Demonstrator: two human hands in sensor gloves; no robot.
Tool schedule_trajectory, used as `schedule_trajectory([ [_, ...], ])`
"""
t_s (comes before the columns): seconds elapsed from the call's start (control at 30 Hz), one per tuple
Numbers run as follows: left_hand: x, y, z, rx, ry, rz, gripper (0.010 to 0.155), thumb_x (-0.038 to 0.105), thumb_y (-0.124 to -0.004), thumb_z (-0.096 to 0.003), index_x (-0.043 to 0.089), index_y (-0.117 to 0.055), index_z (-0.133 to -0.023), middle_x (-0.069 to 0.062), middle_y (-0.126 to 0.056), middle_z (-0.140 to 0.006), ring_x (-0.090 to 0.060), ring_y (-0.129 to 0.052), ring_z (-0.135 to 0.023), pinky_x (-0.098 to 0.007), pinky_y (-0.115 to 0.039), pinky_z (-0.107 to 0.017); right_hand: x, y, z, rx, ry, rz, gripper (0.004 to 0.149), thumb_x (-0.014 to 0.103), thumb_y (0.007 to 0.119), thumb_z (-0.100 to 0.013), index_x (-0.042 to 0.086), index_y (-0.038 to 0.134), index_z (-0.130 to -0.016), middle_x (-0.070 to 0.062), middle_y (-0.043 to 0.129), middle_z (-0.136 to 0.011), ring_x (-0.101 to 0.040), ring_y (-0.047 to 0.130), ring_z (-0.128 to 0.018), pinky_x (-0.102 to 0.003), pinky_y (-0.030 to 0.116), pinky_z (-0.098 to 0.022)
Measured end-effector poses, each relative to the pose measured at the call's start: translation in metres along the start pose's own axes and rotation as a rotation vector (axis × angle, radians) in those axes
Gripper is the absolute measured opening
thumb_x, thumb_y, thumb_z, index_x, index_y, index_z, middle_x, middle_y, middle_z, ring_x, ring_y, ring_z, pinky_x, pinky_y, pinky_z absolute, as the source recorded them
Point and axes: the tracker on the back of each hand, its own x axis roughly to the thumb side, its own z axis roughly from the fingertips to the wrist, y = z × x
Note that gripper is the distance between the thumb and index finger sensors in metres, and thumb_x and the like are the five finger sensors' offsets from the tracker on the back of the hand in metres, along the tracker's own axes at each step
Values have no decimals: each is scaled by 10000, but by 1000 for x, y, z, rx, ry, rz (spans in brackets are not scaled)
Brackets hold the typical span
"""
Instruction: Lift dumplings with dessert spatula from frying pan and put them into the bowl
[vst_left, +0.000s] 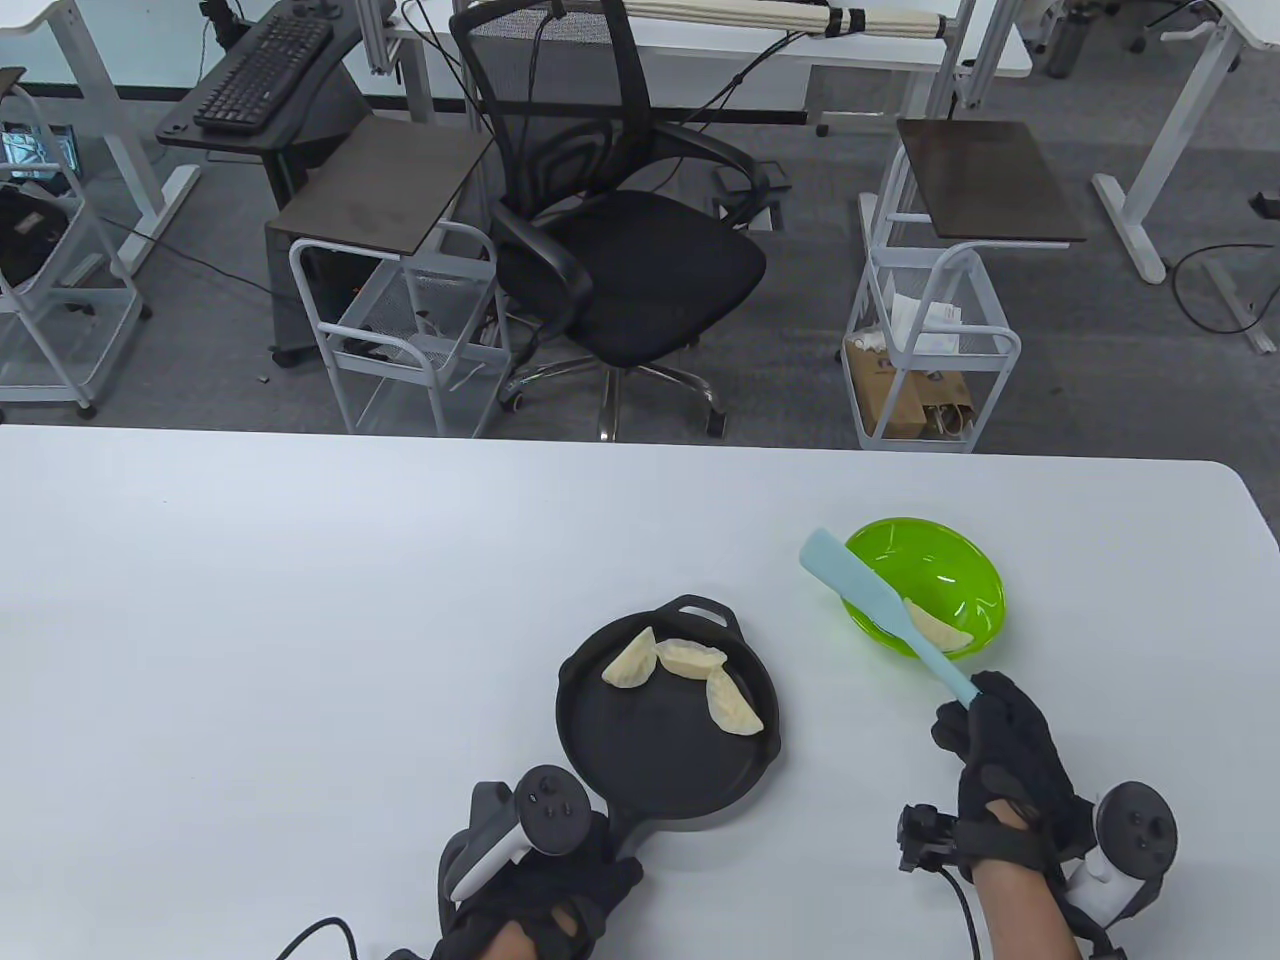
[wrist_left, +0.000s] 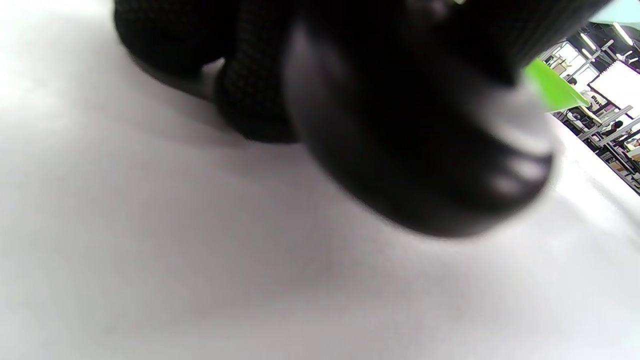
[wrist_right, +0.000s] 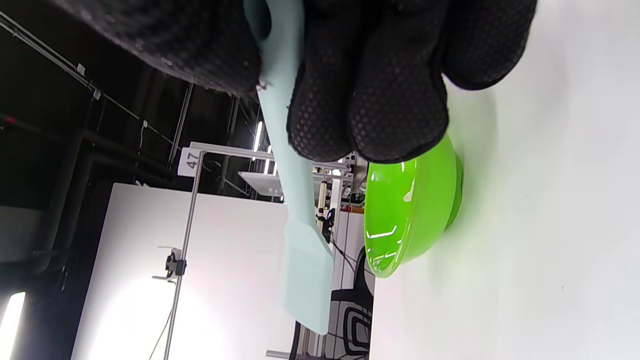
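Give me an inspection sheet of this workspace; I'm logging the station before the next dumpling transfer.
Surface: white table, no spills seen.
Job's things: black frying pan holds three pale dumplings; green plastic bowl holds one dumpling; light-blue dessert spatula is above the bowl.
Clutter: nothing seen on the table.
Grippers: left hand at the pan handle; right hand grips the spatula handle.
Cables: glove leads at the near edge.
Surroundings: black office chair, wire carts, desks.

Pan handle (vst_left: 622, 835) under left hand (vst_left: 530, 880); left wrist view blurred
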Motion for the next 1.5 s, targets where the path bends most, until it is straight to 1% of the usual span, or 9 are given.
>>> schedule_trajectory([
  [0.2, 0, 0, 0, 0, 0, -1, 709, 625, -751, -453, 188, -617, -995, 109, -1028, -618, -156, -1011, -402, -451, -801, -440, 3, 9, 4, 74, -18, 30, 437, 343, 809, -565, 105, 758, -927, -215, 913, -745, -438, 943, -558, -630, 655, -603],
  [0.4, 0, 0, 0, 0, 1, -1, 711, 626, -751, -453, 187, -615, -996, 109, -1028, -619, -156, -1011, -402, -451, -800, -441, 6, 25, 13, 181, -53, 81, 436, 342, 814, -565, 101, 765, -924, -219, 919, -738, -438, 947, -550, -632, 654, -603],
  [0.77, 0, 0, 0, 0, 2, 0, 711, 627, -750, -453, 189, -616, -996, 109, -1029, -617, -156, -1011, -400, -452, -800, -439, 15, 59, 35, 344, -205, 266, 467, 320, 799, -565, 30, 758, -929, -247, 948, -717, -454, 977, -535, -638, 674, -590],
  [0.87, 0, 0, 0, -2, 2, -1, 711, 627, -749, -453, 188, -614, -997, 110, -1027, -619, -156, -1011, -402, -452, -801, -439, 16, 67, 41, 370, -239, 314, 479, 316, 798, -563, 9, 751, -928, -256, 953, -713, -460, 986, -532, -639, 680, -587],
  [1.03, 0, 0, 0, -2, 2, -1, 713, 627, -750, -452, 187, -614, -997, 112, -1027, -618, -156, -1011, -402, -452, -801, -440, 19, 74, 48, 392, -287, 340, 485, 317, 802, -560, -9, 757, -916, -253, 971, -691, -454, 1001, -514, -631, 694, -579],
  [1.13, 0, 0, 0, -2, 6, -1, 710, 626, -750, -454, 190, -616, -997, 110, -1029, -616, -158, -1011, -402, -454, -801, -439, 21, 75, 52, 377, -301, 370, 487, 317, 808, -558, -21, 765, -905, -251, 985, -671, -449, 1011, -495, -624, 707, -571],
  [1.27, 1, 0, 0, -3, 9, -4, 708, 622, -752, -454, 188, -617, -997, 112, -1028, -614, -158, -1011, -400, -454, -800, -441, 26, 79, 58, 362, -353, 412, 501, 320, 810, -557, -51, 762, -891, -255, 995, -653, -451, 1020, -484, -617, 718, -565],
  [1.4, 2, 0, -1, -3, 9, -13, 700, 607, -759, -456, 178, -623, -993, 99, -1031, -605, -159, -1013, -394, -460, -800, -439, 25, 87, 62, 403, -357, 423, 521, 333, 813, -555, -71, 759, -879, -254, 1005, -639, -445, 1032, -476, -606, 732, -560],
  [1.5, 4, -1, -1, -10, 5, -20, 700, 600, -766, -457, 171, -624, -992, 99, -1032, -602, -159, -1014, -395, -465, -801, -439, 16, 96, 62, 483, -293, 407, 538, 339, 812, -554, -83, 746, -881, -250, 1007, -642, -440, 1037, -482, -599, 737, -563],
])
